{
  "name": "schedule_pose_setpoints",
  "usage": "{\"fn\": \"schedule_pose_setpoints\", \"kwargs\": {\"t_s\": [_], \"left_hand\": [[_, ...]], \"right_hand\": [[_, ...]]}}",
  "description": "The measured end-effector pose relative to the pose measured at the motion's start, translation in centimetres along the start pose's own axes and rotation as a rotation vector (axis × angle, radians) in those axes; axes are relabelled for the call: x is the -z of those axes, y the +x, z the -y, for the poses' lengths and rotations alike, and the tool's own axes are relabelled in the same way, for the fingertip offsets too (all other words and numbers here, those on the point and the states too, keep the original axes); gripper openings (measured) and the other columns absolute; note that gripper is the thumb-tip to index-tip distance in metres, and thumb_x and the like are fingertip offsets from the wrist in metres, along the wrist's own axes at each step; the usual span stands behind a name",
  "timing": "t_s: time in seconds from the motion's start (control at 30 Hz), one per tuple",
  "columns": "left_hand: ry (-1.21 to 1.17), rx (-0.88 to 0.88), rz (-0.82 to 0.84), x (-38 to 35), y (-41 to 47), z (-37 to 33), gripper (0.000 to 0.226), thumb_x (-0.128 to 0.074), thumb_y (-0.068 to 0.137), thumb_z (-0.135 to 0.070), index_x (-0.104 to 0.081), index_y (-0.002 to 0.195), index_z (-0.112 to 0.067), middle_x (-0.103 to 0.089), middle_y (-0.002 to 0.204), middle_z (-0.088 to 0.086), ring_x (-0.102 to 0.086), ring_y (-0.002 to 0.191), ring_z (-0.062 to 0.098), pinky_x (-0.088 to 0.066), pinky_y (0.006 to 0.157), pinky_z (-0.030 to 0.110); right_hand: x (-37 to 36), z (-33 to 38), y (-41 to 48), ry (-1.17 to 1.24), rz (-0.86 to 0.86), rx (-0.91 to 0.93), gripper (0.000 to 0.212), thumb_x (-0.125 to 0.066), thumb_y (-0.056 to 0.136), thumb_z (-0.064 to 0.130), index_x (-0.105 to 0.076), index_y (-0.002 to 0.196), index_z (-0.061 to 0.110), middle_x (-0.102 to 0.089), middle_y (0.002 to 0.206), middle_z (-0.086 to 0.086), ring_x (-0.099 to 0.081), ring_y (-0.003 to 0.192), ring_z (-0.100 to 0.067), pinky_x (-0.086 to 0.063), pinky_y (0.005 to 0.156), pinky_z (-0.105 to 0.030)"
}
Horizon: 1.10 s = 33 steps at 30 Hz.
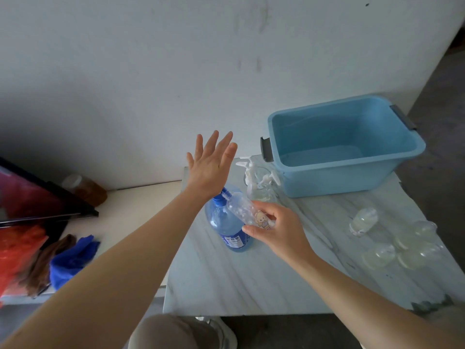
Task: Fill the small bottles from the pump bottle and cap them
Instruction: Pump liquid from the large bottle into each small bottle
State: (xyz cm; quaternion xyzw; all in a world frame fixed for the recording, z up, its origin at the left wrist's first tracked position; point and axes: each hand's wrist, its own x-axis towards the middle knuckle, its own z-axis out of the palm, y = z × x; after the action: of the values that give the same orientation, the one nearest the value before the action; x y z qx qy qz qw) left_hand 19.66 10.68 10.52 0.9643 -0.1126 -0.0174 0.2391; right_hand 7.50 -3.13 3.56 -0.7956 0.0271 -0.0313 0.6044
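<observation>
knee (176, 331) in pale cloth sits closest under the lens, with both forearms reaching out past it. the small bottle (241, 209) is in the right hand (281, 229), fingers and thumb curled round its base end by the bear sticker. it is held off the table and tilted, its long axis running from the hand up and to the left, mouth right at the spout of the pump bottle (224, 225). whether mouth and spout touch i cannot tell. the left hand (210, 167) is flat and open, fingers straight, holding nothing, poised above the blue pump head, so it is the nearer one for the press. i judge the next move is straight down onto that head while the right holds the mouth lined up. beyond stand clear bottles with white pumps (254, 177), then a blue tub (327, 182). other small bottles (363, 220) sit to the right on the pale marbled table (251, 273). a blue cloth (73, 258) lies off to the left, a white wall (151, 71) behind.
</observation>
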Motion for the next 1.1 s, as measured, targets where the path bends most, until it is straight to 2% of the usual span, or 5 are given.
{"fn": "schedule_pose_setpoints", "kwargs": {"t_s": [0.33, 0.6, 0.8, 0.93, 1.1], "left_hand": [[0.006, 0.025, 0.039, -0.6, -0.1, 0.6, 0.072, -0.002, 0.082, -0.068, -0.019, 0.148, -0.043, -0.008, 0.16, -0.011, 0.013, 0.147, 0.017, 0.007, 0.116, 0.055], [-0.014, 0.06, 0.073, -1.8, -0.3, 1.0, 0.074, -0.003, 0.081, -0.07, -0.022, 0.147, -0.043, -0.012, 0.16, -0.01, 0.01, 0.148, 0.017, 0.006, 0.116, 0.055], [0.011, 0.051, 0.058, -1.4, -0.6, 0.8, 0.075, -0.002, 0.081, -0.07, -0.02, 0.148, -0.044, -0.01, 0.16, -0.01, 0.012, 0.147, 0.018, 0.008, 0.115, 0.054], [0.03, 0.02, 0.019, -0.4, -0.3, 0.3, 0.069, -0.002, 0.085, -0.066, -0.017, 0.149, -0.044, -0.006, 0.16, -0.011, 0.016, 0.147, 0.018, 0.012, 0.114, 0.052], [0.013, 0.0, 0.014, 0.3, -0.3, 0.2, 0.068, -0.002, 0.085, -0.065, -0.015, 0.149, -0.044, -0.004, 0.161, -0.011, 0.017, 0.146, 0.017, 0.012, 0.115, 0.052]], "right_hand": [[-0.5, -0.6, -0.1, 0.007, 0.003, 0.013, 0.045, -0.074, 0.06, 0.035, -0.07, 0.105, 0.031, -0.071, 0.092, 0.014, -0.063, 0.086, -0.002, -0.05, 0.077, -0.022], [-0.9, -2.0, 0.0, -0.009, 0.012, -0.032, 0.047, -0.079, 0.061, 0.029, -0.069, 0.107, 0.033, -0.07, 0.097, 0.019, -0.064, 0.091, 0.002, -0.051, 0.083, -0.025], [-0.6, -1.2, -0.3, -0.021, 0.028, -0.039, 0.047, -0.074, 0.06, 0.036, -0.07, 0.106, 0.03, -0.071, 0.095, 0.017, -0.064, 0.089, 0.0, -0.052, 0.082, -0.028], [-0.3, -0.1, -0.4, -0.014, 0.006, -0.013, 0.039, -0.079, 0.063, 0.026, -0.071, 0.101, 0.031, -0.072, 0.089, 0.013, -0.064, 0.083, -0.003, -0.052, 0.079, -0.031], [0.0, 0.9, -0.4, -0.026, -0.018, 0.028, 0.035, -0.074, 0.059, 0.032, -0.062, 0.091, 0.04, -0.071, 0.086, 0.002, -0.063, 0.081, -0.014, -0.052, 0.076, -0.037]]}}
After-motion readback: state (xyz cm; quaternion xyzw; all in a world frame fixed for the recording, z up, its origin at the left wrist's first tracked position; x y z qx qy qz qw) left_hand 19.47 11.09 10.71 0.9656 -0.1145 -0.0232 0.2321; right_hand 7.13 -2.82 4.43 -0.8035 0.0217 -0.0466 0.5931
